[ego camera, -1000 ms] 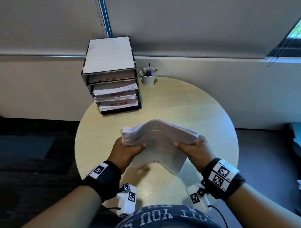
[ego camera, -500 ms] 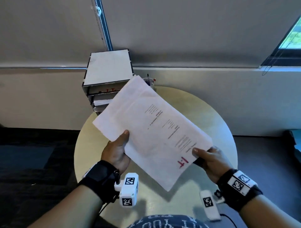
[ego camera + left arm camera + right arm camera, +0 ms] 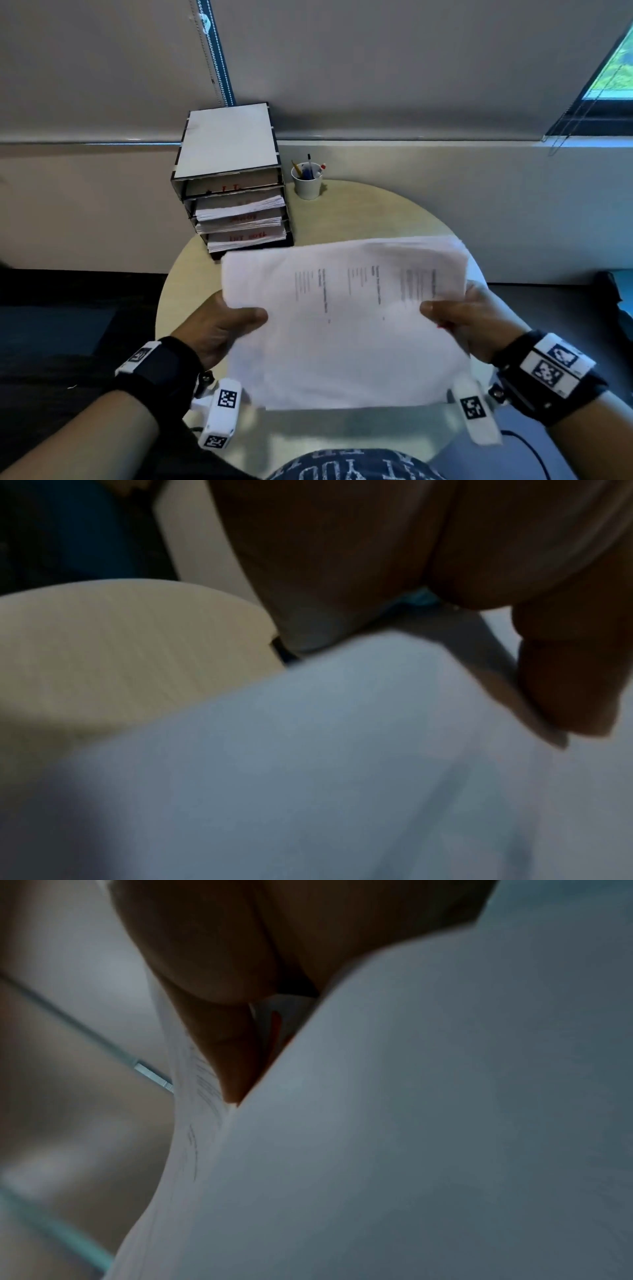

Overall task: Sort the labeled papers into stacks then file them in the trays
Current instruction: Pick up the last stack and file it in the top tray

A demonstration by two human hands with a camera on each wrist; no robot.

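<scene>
okay, i've got the thick stack of white printed papers [image 3: 342,325] up off the round pale wooden table [image 3: 383,212], held in the air in front of my chest, well short of the trays. my left hand [image 3: 219,329] is clamped on the left edge, thumb on top and fingers tucked underneath; my right hand [image 3: 469,322] is pinching the right edge the same way, thumb pressed down on the top sheet. in the right wrist view a finger is slid in between sheets, parting the stack, with a streak of red showing in the gap.

progress check: the black three-tier paper tray unit [image 3: 236,202] at the far left of the table already has piles in its middle and bottom tiers, both bulging out past the front lip, with red lettering i can't quite read. the top tier shows a red mark too, but it looks thin, mostly empty as far as i can tell. so i'd say two categories are filed and this bundle in my hands is the last one to go, probably into that top slot.

the stack itself: many sheets, not squared up, the far right corner fanned and feathery, the whole thing sagging and bowing between my two grips. top sheet faces up with blocks of small black text running sideways to me. it's floppy, so i reckon it needs squaring first.

white cup of pens [image 3: 307,185] just right of the trays.
</scene>
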